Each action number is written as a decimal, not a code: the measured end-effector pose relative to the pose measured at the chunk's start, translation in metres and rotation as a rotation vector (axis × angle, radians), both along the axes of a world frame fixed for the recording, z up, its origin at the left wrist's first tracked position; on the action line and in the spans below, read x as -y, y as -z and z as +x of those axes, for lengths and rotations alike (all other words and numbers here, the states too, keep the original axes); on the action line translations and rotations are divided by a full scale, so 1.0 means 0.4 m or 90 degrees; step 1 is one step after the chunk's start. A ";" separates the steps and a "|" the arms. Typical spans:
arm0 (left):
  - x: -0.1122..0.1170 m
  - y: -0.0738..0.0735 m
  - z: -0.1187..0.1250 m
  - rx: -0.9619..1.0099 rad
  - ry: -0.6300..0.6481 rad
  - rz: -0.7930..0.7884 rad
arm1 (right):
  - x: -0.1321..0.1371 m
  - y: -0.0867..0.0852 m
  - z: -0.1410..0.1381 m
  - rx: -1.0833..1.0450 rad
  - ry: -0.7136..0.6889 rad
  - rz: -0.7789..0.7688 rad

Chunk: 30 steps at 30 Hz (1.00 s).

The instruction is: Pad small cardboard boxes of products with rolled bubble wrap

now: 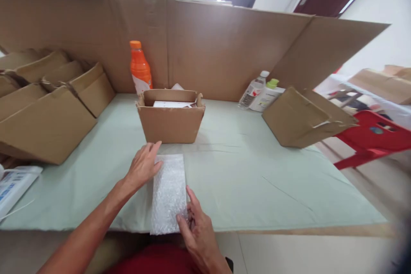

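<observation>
A strip of clear bubble wrap (168, 192) lies flat on the pale green table cover (257, 180), its near end hanging over the table's front edge. My left hand (144, 166) rests on its far left edge with the fingers stretched out flat. My right hand (195, 224) pinches the near right corner of the bubble wrap between thumb and fingers. Just beyond the wrap stands a small open cardboard box (171, 120) with white items inside.
Folded cardboard boxes (45, 107) are stacked at the left. An orange bottle (140, 67) stands behind the small box. Two plastic bottles (261, 92) and a tilted carton (302, 117) sit at the right. A cardboard wall (218, 47) runs behind; a red stool (372, 137) lies off the table.
</observation>
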State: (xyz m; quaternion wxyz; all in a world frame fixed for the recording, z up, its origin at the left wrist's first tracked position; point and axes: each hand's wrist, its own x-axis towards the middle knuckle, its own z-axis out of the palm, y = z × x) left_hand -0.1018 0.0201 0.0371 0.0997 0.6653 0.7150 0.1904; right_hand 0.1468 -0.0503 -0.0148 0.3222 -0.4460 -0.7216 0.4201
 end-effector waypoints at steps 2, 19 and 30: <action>0.055 0.010 -0.020 0.009 0.030 0.019 | -0.004 -0.005 -0.015 0.001 -0.028 -0.009; 0.259 0.111 0.086 0.356 -0.042 -0.013 | -0.041 -0.070 0.017 -0.283 0.096 -0.374; 0.230 0.087 0.071 0.431 -0.131 -0.051 | -0.155 -0.065 -0.078 0.330 -0.353 0.378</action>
